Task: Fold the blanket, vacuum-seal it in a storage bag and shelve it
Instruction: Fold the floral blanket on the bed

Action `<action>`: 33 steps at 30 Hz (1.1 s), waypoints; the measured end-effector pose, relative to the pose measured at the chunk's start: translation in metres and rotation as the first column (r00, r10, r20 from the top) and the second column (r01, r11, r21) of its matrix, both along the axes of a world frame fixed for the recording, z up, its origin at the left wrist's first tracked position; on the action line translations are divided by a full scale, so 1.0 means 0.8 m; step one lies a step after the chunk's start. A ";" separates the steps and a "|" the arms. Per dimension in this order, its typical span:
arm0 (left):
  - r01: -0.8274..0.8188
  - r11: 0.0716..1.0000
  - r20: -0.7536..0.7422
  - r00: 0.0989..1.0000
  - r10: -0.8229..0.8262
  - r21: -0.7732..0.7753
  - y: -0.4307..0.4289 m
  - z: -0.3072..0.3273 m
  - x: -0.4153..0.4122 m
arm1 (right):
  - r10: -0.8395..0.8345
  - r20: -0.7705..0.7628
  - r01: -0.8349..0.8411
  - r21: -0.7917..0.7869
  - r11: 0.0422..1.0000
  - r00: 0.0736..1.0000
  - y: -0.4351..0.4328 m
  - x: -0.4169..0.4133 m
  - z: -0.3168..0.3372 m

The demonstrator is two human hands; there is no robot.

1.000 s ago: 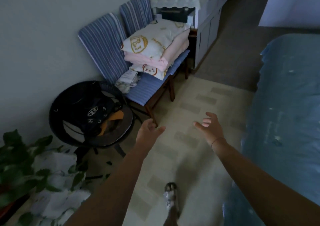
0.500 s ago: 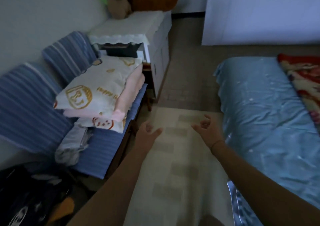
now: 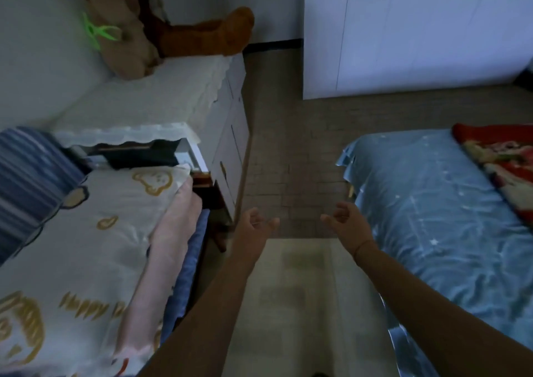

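Both hands (image 3: 300,226) outstretched, empty, fingers loose

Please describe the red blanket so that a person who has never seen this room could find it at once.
Look at the bed with the light blue sheet on the right side of the room. At its far right edge lies the red blanket, partly cut off by the picture. It is the only red, patterned fabric there; the folded bedding on the left is white and pink.

Both arms reach forward, left hand (image 3: 253,226) and right hand (image 3: 347,222) empty, fingers loosely curled
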State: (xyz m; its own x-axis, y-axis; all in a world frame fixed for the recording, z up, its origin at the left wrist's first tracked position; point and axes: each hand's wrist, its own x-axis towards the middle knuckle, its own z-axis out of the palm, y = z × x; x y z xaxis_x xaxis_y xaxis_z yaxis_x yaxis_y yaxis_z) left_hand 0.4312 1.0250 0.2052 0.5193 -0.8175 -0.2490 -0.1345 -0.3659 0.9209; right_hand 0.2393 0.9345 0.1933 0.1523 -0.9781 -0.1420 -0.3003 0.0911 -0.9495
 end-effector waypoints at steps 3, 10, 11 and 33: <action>0.000 1.000 -0.012 1.000 0.000 -0.002 -0.085 0.005 0.042 | -0.018 0.000 0.018 -0.004 1.000 1.000 -0.088 0.043 0.005; 0.058 0.998 0.036 0.998 -0.057 -0.009 -0.296 0.001 0.166 | -0.072 -0.009 0.072 0.006 0.997 0.997 -0.292 0.151 -0.009; 0.070 0.997 0.037 0.997 -0.070 -0.016 -0.327 0.002 0.185 | -0.089 -0.012 0.089 0.009 0.996 0.996 -0.323 0.165 -0.011; 0.370 0.929 0.045 0.928 -0.370 0.016 -1.090 -0.007 0.263 | -0.429 0.028 0.427 0.067 0.902 0.903 -0.982 0.232 -0.037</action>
State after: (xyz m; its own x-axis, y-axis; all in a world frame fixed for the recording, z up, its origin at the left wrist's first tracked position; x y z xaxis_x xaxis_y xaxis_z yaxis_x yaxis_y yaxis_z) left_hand 0.6414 0.1530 0.1995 0.1916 -0.9520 -0.2387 -0.3041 -0.2888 0.9078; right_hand 0.4249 0.1488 0.1640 -0.2720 -0.9406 -0.2032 -0.1806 0.2573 -0.9493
